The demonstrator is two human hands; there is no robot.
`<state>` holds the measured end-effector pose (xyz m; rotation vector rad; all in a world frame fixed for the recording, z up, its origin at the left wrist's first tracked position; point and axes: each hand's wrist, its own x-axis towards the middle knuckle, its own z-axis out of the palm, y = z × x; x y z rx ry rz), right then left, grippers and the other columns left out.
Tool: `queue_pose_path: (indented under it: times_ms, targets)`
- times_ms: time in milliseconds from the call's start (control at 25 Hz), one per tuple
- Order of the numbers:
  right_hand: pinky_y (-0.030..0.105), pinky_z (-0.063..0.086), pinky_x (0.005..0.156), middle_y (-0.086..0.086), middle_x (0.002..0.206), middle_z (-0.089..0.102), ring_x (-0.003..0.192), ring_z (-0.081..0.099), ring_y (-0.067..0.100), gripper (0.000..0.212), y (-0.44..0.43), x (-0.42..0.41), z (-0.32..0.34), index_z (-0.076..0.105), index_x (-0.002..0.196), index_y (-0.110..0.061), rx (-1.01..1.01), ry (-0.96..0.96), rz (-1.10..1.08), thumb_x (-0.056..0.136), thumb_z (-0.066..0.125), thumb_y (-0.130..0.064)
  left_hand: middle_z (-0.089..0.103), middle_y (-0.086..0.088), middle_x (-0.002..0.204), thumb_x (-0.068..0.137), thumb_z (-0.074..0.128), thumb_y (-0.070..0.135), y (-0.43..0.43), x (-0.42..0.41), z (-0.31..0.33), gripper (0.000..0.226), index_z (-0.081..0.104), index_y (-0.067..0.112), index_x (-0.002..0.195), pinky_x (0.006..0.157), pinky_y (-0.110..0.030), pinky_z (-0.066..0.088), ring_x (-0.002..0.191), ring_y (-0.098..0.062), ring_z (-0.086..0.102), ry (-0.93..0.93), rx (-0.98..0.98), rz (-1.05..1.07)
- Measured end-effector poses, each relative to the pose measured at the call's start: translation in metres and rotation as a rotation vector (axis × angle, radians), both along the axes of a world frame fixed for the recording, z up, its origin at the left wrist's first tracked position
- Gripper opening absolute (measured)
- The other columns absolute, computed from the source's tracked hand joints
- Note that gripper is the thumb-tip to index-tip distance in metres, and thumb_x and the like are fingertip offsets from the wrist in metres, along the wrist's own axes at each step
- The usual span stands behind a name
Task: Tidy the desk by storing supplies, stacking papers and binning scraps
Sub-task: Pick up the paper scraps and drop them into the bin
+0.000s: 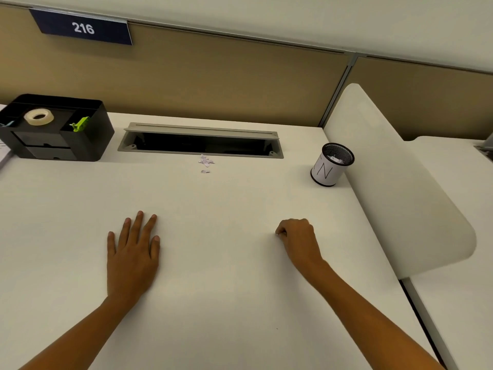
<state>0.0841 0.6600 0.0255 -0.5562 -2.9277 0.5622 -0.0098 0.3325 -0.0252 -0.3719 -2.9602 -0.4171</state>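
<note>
We are resting our left hand point(133, 252) flat on the desk point(213, 303), well in front of the slot point(200, 142). Its fingers are lying straight and a little apart. Our right hand point(297, 239) is sitting on the desk too, in front of the slot's right end, with its fingers curled in tight together. A tiny pale bit is showing at the fingertips point(280, 232), but we cannot tell if this hand is holding anything.

The scraps point(206, 162) are lying in a small heap just in front of the slot, near its middle, far from both hands. The cup point(326, 172) is standing to the right of the slot, with an N on its white wrap and some paper bits showing inside. The black box point(88, 145) is sitting to the left of the slot, and the tape point(38, 117) and a green clip point(80, 124) are lying in it. A sign point(82, 28) saying 216 is hanging above the slot's left end.
</note>
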Motion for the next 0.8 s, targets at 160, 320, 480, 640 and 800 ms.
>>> queue_pose_path:
  times_ms: [160,320,480,640,800]
  targets:
    - [0.006,0.045,0.054,0.009,0.064,0.069,0.048,0.058,0.003,0.019,0.035,-0.009,0.028,0.074,0.073,-0.006,-0.479,0.100,-0.161,0.072,0.065,0.011,0.020,0.000,0.156,0.092,0.011,0.045,-0.001,-0.001,0.000,0.059,0.024,0.027,0.147,0.116,-0.046,0.007,0.144,-0.020,0.015,0.000,0.002,-0.004]
    - [-0.001,0.038,0.055,0.007,0.065,0.069,0.046,0.057,-0.008,0.017,0.085,-0.035,0.057,0.074,0.077,-0.006,-0.440,0.351,-0.319,0.072,0.066,0.008,0.021,0.001,0.156,0.092,0.013,0.045,0.000,0.000,0.001,0.059,0.026,0.027,0.147,0.115,-0.046,0.008,0.144,-0.020,0.016,0.005,-0.002,0.007]
    - [-0.001,0.043,0.064,0.012,0.075,0.071,0.052,0.058,-0.005,0.014,0.140,-0.073,0.086,0.074,0.084,-0.005,-0.279,0.555,-0.476,0.077,0.064,0.002,0.018,0.002,0.156,0.092,0.010,0.046,0.000,0.000,0.000,0.060,0.021,0.029,0.148,0.116,-0.045,0.006,0.145,-0.019,0.014,-0.003,-0.014,0.003]
    - [0.022,0.050,0.088,0.018,0.094,0.071,0.084,0.066,0.024,0.017,0.171,-0.099,0.096,0.072,0.096,0.000,-0.222,0.533,-0.509,0.088,0.057,-0.002,0.014,0.003,0.157,0.092,0.007,0.047,-0.001,0.000,0.000,0.060,0.017,0.030,0.149,0.116,-0.044,0.004,0.145,-0.018,0.011,-0.008,-0.026,0.005]
    - [0.016,0.037,0.087,0.018,0.106,0.069,0.102,0.062,0.027,0.022,0.180,-0.105,0.095,0.069,0.106,-0.001,-0.147,0.422,-0.473,0.092,0.057,-0.013,0.015,0.003,0.157,0.092,0.008,0.046,0.001,0.000,0.000,0.059,0.018,0.030,0.148,0.116,-0.044,0.005,0.145,-0.018,0.013,-0.005,-0.034,0.011]
